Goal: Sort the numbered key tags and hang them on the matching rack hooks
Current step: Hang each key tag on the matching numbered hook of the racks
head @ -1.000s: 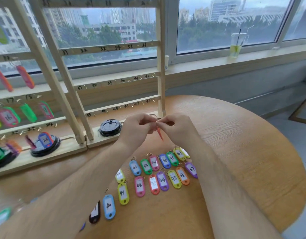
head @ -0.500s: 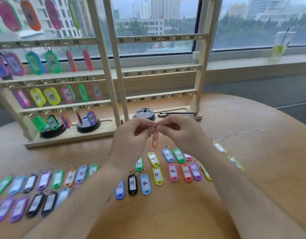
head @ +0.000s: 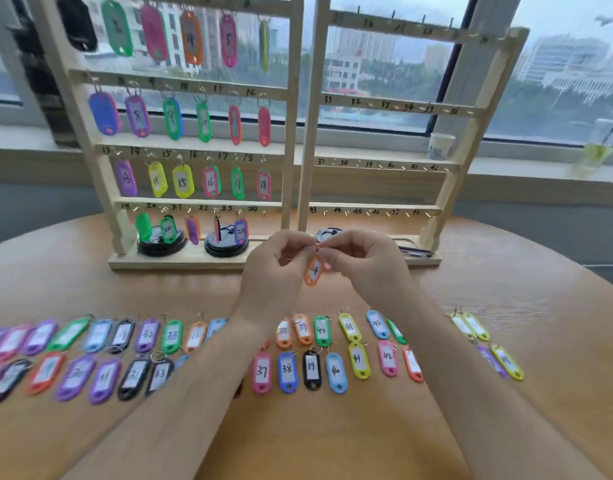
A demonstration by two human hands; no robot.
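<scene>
While L grip (head: pixel 274 268), R grip (head: pixel 367 268) pinch ring (head: pixel 318 247), orange tag (head: pixel 313 270) hangs near-vertical, ring-end up.

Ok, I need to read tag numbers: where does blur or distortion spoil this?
Head view: the orange tag reads 24 legibly; the far-left table tags smear into blur; the rack's top row is soft and backlit by the window; wide-angle tilts its posts.

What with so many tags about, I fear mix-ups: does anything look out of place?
Nothing spilled or broken. Two black lids sit on the rack base, just behind the lowest hung tags, an odd spot. Readable hung numbers match their hooks.
</scene>
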